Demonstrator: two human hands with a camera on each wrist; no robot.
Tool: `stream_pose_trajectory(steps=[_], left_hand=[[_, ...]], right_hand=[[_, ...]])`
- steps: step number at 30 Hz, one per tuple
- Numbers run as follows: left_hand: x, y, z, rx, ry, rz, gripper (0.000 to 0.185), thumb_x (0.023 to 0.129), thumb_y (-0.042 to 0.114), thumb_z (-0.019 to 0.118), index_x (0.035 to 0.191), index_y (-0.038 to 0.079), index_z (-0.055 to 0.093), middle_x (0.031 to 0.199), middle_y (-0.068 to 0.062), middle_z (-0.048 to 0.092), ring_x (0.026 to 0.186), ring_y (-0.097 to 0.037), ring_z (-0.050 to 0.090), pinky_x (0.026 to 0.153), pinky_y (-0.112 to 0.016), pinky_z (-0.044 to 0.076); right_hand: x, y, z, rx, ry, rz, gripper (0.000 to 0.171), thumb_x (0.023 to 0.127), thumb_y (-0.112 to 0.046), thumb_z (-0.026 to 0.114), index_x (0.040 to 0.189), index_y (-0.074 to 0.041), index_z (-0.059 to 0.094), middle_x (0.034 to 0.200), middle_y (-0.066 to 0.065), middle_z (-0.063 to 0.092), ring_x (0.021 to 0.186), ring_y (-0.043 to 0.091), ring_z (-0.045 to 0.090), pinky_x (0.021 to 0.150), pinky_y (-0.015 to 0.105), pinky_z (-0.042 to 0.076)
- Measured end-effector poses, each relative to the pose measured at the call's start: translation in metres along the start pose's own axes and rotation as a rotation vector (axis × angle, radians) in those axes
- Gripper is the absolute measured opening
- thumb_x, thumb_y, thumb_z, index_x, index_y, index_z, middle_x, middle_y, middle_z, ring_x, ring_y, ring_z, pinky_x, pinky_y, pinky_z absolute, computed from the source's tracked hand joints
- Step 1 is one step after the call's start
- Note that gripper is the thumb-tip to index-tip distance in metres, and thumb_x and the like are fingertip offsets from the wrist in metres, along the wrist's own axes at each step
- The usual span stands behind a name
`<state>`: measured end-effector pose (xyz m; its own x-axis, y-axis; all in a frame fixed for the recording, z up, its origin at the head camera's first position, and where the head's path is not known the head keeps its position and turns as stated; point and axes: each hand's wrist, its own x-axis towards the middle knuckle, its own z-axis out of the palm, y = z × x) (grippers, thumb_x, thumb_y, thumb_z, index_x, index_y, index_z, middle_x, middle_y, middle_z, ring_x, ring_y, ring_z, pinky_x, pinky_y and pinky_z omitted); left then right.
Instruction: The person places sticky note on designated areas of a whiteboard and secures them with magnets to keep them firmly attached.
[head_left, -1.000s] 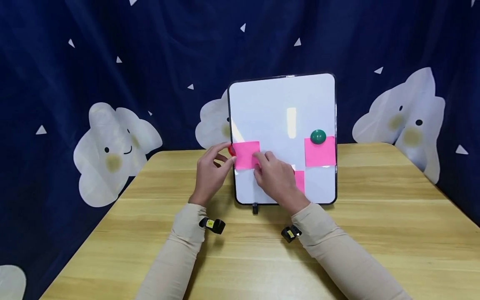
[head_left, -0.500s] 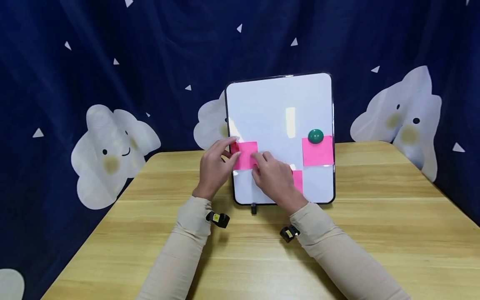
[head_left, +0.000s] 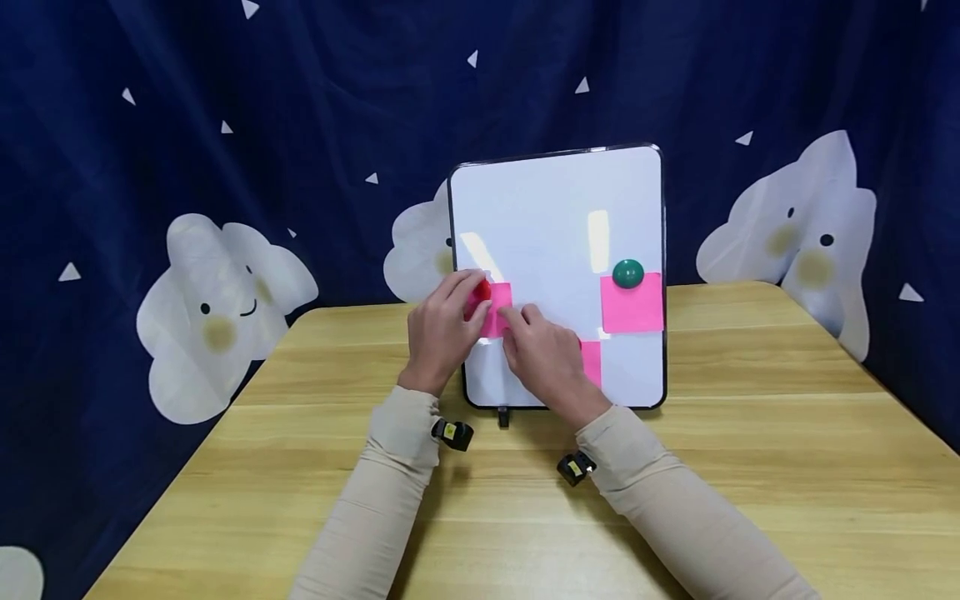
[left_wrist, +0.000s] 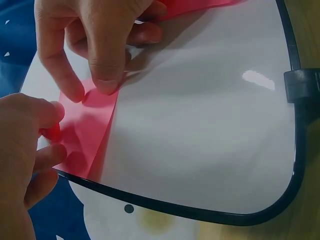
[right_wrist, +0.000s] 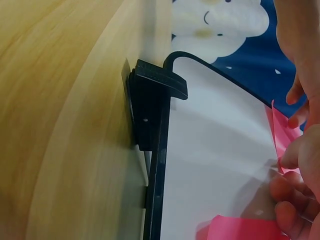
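A pink paper note [head_left: 502,293] lies against the lower left of an upright whiteboard [head_left: 540,217]. My left hand [head_left: 441,329] pinches a round red magnet [head_left: 483,290] over the note's upper part; the left wrist view shows this red magnet [left_wrist: 52,132] between thumb and fingers. My right hand [head_left: 549,354] grips the note's right edge, thumb and index finger on the paper. In the left wrist view the free lower edge of the note [left_wrist: 85,132] stands slightly off the board. The right palm is turned out of sight in the head view.
Another pink note [head_left: 632,310] hangs at the board's right under a green magnet [head_left: 627,273]. A third note [head_left: 592,360], partly hidden by my right hand, sits lower. A black clip foot [head_left: 503,417] holds the board on the wooden table [head_left: 495,517]. A dark blue curtain [head_left: 360,100] hangs behind.
My left hand has moved right with the red magnet, from beyond the board's left edge to over the note. The right hand keeps its place at the note's edge.
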<state>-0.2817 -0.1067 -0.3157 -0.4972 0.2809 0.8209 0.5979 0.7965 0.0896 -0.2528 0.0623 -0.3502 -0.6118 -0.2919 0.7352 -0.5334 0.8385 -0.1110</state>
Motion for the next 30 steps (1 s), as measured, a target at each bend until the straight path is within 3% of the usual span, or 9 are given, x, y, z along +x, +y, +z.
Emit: stream_pose_trajectory(steps=[9, 18, 30], left_hand=[[0.002, 0.002, 0.003, 0.069, -0.01, 0.004, 0.039, 0.09, 0.025, 0.076, 0.126, 0.011, 0.071, 0.12, -0.005, 0.067, 0.086, -0.021, 0.071, 0.064, -0.031, 0.057], [0.005, 0.004, 0.006, 0.088, 0.024, -0.016, 0.04, 0.09, 0.027, 0.076, 0.126, 0.011, 0.071, 0.119, -0.005, 0.068, 0.088, -0.021, 0.072, 0.063, -0.032, 0.057], [0.004, 0.008, 0.012, 0.108, 0.056, -0.073, 0.037, 0.09, 0.029, 0.076, 0.123, 0.011, 0.072, 0.119, -0.006, 0.068, 0.089, -0.022, 0.073, 0.067, -0.036, 0.059]], right_hand=[[0.002, -0.002, -0.001, -0.016, -0.015, 0.01, 0.033, 0.09, -0.014, 0.071, 0.123, -0.012, 0.064, 0.083, 0.01, 0.059, 0.048, 0.016, 0.046, 0.043, 0.027, 0.043], [0.003, -0.003, -0.001, -0.022, -0.027, 0.024, 0.041, 0.086, -0.016, 0.077, 0.124, -0.012, 0.064, 0.083, 0.009, 0.06, 0.05, 0.015, 0.049, 0.046, 0.026, 0.044], [0.003, -0.003, 0.0, -0.033, -0.029, 0.027, 0.037, 0.088, -0.013, 0.075, 0.123, -0.011, 0.063, 0.083, 0.01, 0.06, 0.049, 0.016, 0.049, 0.045, 0.026, 0.044]])
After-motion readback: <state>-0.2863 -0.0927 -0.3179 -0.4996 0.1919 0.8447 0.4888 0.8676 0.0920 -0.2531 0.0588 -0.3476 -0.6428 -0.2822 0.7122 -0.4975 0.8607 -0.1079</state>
